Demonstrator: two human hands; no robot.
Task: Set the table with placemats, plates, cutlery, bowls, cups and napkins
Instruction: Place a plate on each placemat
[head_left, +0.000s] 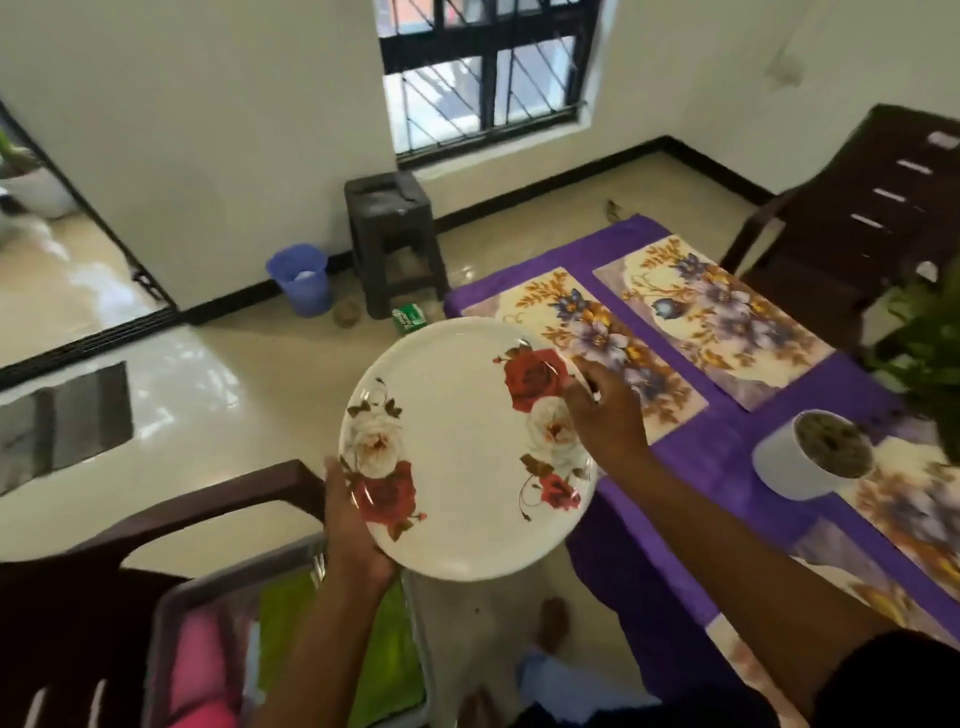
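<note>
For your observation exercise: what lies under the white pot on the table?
The white pot stands partly on a floral placemat and partly on the purple tablecloth. What lies directly beneath its base is covered.

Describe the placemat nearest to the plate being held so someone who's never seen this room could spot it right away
Find the table under the purple cloth on the right. At its far end, toward the window, two floral placemats lie side by side. The placemat you want is the left one, by the table's edge, partly hidden behind the rose-patterned plate and the right hand holding it.

Two floral rectangular placemats (587, 343) (714, 317) lie side by side on the purple-clothed bench (727, 447), the round rose-printed plate (462, 452) to their left.
</note>
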